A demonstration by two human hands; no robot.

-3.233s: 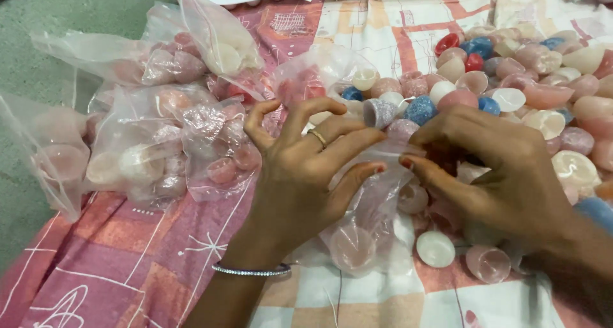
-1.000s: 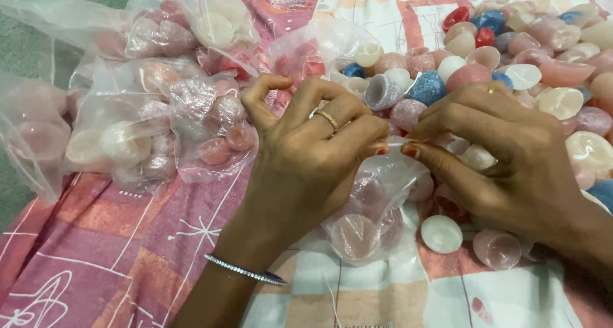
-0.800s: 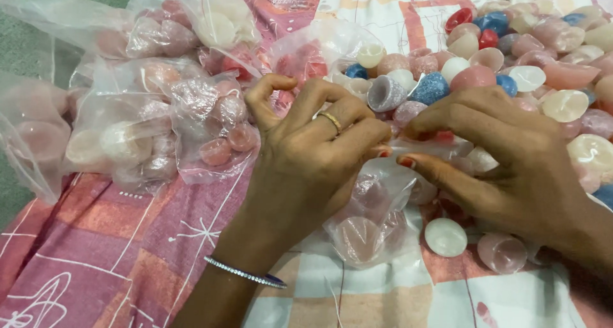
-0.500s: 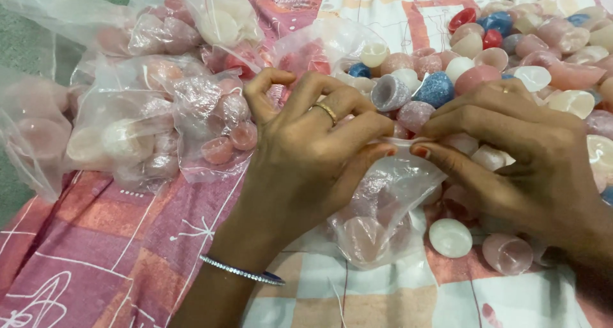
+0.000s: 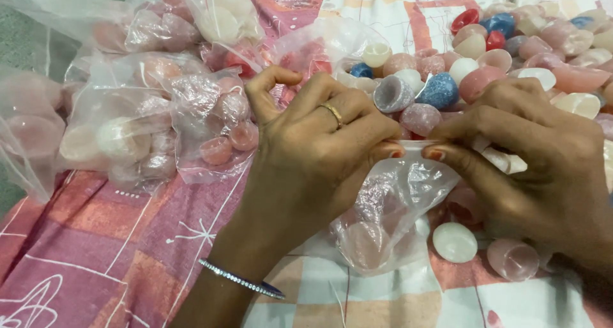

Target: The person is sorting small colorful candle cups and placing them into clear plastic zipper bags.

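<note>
Hands meet at centre: left hand (image 5: pixel 313 156) and right hand (image 5: pixel 536 156) each pinch shut on the top edge of a small clear bag (image 5: pixel 389 219) holding pinkish cups. Filled bags (image 5: pixel 147 117) piled just left. Loose coloured cups (image 5: pixel 485 53) heaped behind, partly hidden by knuckles. Patterned cloth (image 5: pixel 96 251) underneath.
</note>
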